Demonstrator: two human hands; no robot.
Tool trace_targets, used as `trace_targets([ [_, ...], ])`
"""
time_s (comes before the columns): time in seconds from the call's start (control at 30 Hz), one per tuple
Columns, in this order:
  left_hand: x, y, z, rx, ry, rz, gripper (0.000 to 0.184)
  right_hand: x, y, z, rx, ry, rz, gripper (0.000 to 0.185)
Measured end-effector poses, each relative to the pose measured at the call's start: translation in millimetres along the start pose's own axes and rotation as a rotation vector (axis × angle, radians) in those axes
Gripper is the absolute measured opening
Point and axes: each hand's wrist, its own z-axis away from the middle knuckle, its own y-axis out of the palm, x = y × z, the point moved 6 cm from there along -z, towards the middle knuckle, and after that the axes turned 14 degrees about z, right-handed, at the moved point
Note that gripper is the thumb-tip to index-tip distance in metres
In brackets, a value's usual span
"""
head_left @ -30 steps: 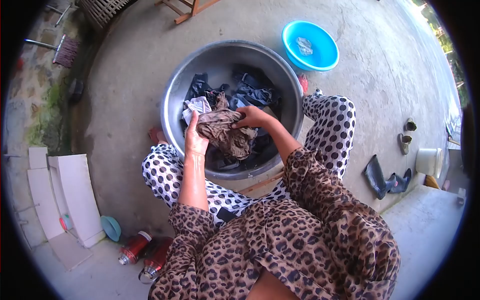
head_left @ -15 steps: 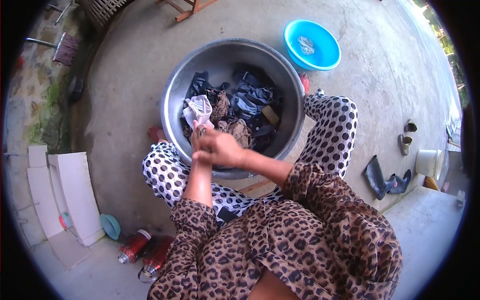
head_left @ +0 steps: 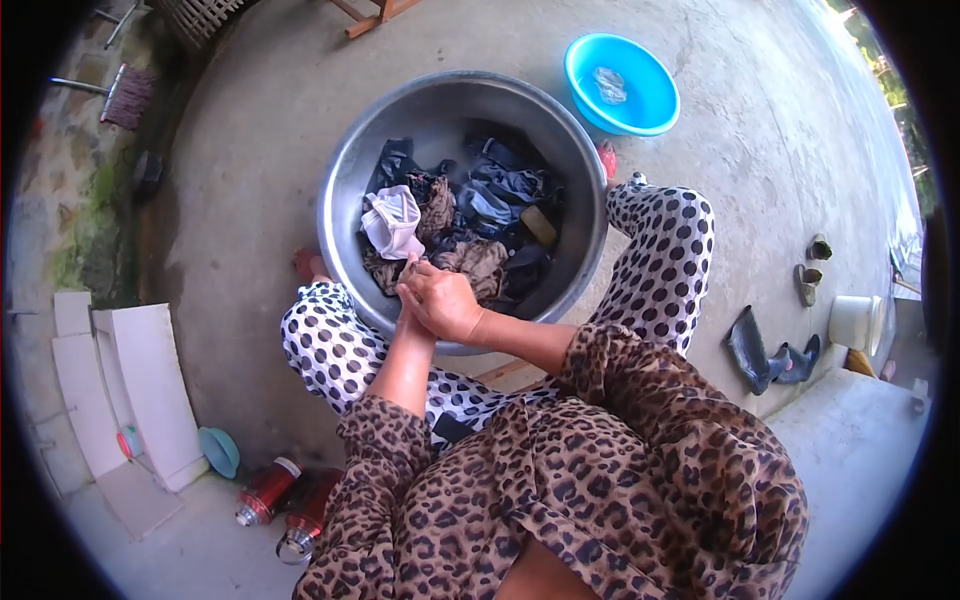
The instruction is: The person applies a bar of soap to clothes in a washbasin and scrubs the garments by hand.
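Note:
A large metal basin [head_left: 345,265] holds a heap of wet clothes between my knees. My right hand [head_left: 443,303] lies over my left hand [head_left: 412,290] at the basin's near rim, its fingers wrapped round it. Most of my left hand is hidden beneath, so its fingers cannot be made out. Just beyond the hands lies a pale pink garment [head_left: 391,220]. Brown patterned cloth [head_left: 474,265] sits to its right, with dark blue clothes [head_left: 492,195] behind. A yellowish-brown block [head_left: 538,226] rests on the clothes at the right.
A blue plastic basin [head_left: 648,95] with something whitish in it stands behind the metal one at the right. Two red flasks [head_left: 268,490] are at the lower left. Black boots [head_left: 750,350] and a white bucket [head_left: 857,323] stand at the right.
The brown patterned cloth has been let go and lies in the basin. My hands have come together, the right over the left, and moved toward the near rim.

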Motion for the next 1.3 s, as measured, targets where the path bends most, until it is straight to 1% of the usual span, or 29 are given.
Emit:
trace_targets([
  [0.07,30,-49,8,-0.054,-0.613,1.362,0.029,-13,6,-2,0.007,0.074,0.021,0.018],
  [0.13,3,-53,1,-0.106,-1.219,2.739,0.032,-76,14,-18,-0.125,0.274,0.035,0.025],
  [0.17,-9,-39,-17,-0.137,-0.93,3.071,0.038,-86,13,-25,-0.005,0.078,0.293,0.032],
  [0.23,-15,-54,-17,0.095,-0.876,3.124,0.053,-112,10,-24,0.021,0.383,0.099,0.041],
  [0.27,-15,-59,-17,0.1,-0.873,3.129,0.053,-117,9,-25,0.023,0.384,0.106,0.041],
  [0.3,-10,-77,-13,0.125,-0.937,3.072,0.057,-122,9,-27,0.153,0.483,0.137,0.047],
  [0.33,-5,-86,-10,0.148,-0.997,3.01,0.062,-128,12,-29,0.28,0.582,0.166,0.053],
  [0.37,-1,-81,-11,0.147,-0.995,3.009,0.062,-137,11,-29,0.29,0.645,0.114,0.066],
  [0.43,18,-67,-14,0.233,-0.703,2.261,0.068,-189,51,-34,0.283,0.617,-0.177,0.072],
  [0.47,28,-86,-12,0.158,-0.532,1.936,0.062,-184,47,-36,0.405,0.715,-0.5,0.074],
  [0.5,35,-88,-11,0.158,-0.534,1.935,0.062,-168,32,-42,0.534,0.687,-0.685,0.074],
  [0.57,57,-95,-14,-0.011,-0.504,1.756,0.043,-143,3,-51,0.602,0.512,-0.739,0.082],
  [0.6,60,-93,-14,-0.2,-0.561,2.166,0.031,-147,-3,-49,0.598,0.514,-0.739,0.082],
  [0.67,80,-75,-18,-0.469,-0.597,2.499,0.023,-143,1,-38,0.974,0.196,-0.217,0.083],
  [0.7,88,-69,-17,-0.58,-0.63,2.737,0.023,-141,2,-38,0.975,0.193,-0.216,0.083],
  [0.77,105,-83,-15,-0.582,-0.341,3.091,0.028,-148,7,-26,1.049,0.105,0.356,0.064],
  [0.8,110,-89,-13,-0.628,-0.422,3.115,0.036,-157,13,-26,0.829,0.135,0.315,0.041],
  [0.83,113,-92,-10,-0.661,-0.512,3.069,0.041,-173,22,-25,0.829,0.135,0.314,0.041],
  [0.9,120,-93,0,-0.794,-0.783,2.865,0.038,-182,25,-40,0.6,0.037,-0.173,0.025],
  [0.93,121,-85,0,-0.794,-0.78,2.865,0.038,-174,8,-47,0.57,0.239,-0.513,0.017],
  [1.03,115,-47,-8,-0.798,-0.888,2.807,0.032,-135,-37,-66,0.433,0.404,-1.38,0.015],
  [1.07,107,-35,-13,-0.811,-0.898,2.743,0.029,-122,-43,-65,0.448,0.495,-1.518,0.016],
  [1.1,101,-21,-18,-0.82,-0.908,2.68,0.026,-119,-40,-63,0.447,0.494,-1.518,0.016],
  [1.13,91,-16,-24,-0.717,-0.81,2.801,0.025,-127,-31,-58,0.381,0.643,-1.531,0.018],
  [1.17,80,-8,-29,-0.629,-0.817,2.941,0.025,-135,-20,-53,0.313,0.792,-1.54,0.02],
  [1.2,71,-12,-32,-0.53,-0.754,3.014,0.023,-156,4,-48,0.291,0.898,-1.208,0.023],
  [1.23,62,-17,-34,-0.428,-0.687,3.082,0.021,-176,36,-45,0.296,0.754,-0.799,0.02],
  [1.27,54,-23,-32,-0.314,-0.793,3.033,0.023,-144,23,-46,0.267,0.575,-0.559,0.023],
  [1.3,54,-13,-30,-0.311,-0.796,3.032,0.023,-95,1,-42,0.236,0.395,-0.321,0.027],
])
